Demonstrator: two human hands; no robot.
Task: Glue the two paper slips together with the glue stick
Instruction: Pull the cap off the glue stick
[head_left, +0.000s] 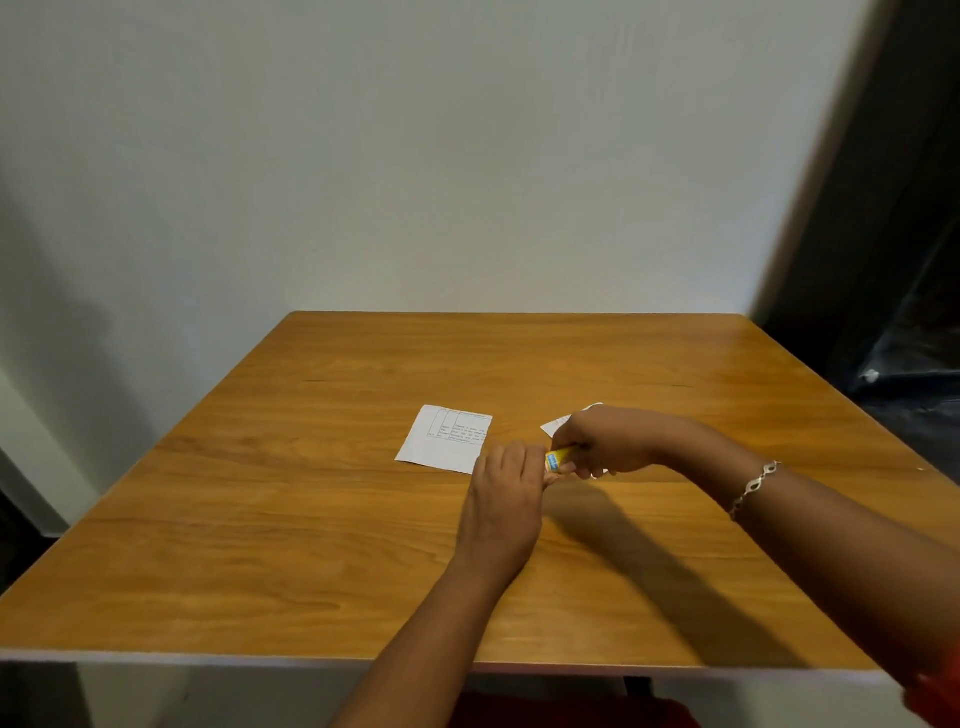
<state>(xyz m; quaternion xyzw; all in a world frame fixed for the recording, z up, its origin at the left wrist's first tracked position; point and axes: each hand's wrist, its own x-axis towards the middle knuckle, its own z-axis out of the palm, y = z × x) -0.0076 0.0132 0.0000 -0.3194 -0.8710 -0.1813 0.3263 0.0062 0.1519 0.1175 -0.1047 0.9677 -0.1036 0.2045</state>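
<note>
Right at the middle of the wooden table (291, 519), a little toward four o'clock from its centre, the yellow glue stick (557, 459) is held just above the surface between both hands. Only a short yellow stretch with a blue label shows; both of its ends are hidden inside the fingers, so whether the cap is on cannot be told.

At the stick's eight o'clock, the left hand (506, 499) is curled over one end, fingers closed round it, knuckles up. At its three o'clock, the right hand (605, 441) is wrapped round the other end in a closed fist. The two hands nearly touch across the stick.

One paper slip (441, 439), white with a printed table along its far part, lies flat on the table at the stick's ten o'clock, its near right corner just beside the left hand's fingertips. The second paper slip (555, 423) lies at the stick's twelve o'clock, mostly covered by the right hand, with only a white corner and edge showing.

Further out, a silver bracelet (753, 488) sits on the right wrist at four o'clock. A pale wall (415, 156) stands beyond the table's far edge at twelve o'clock.
</note>
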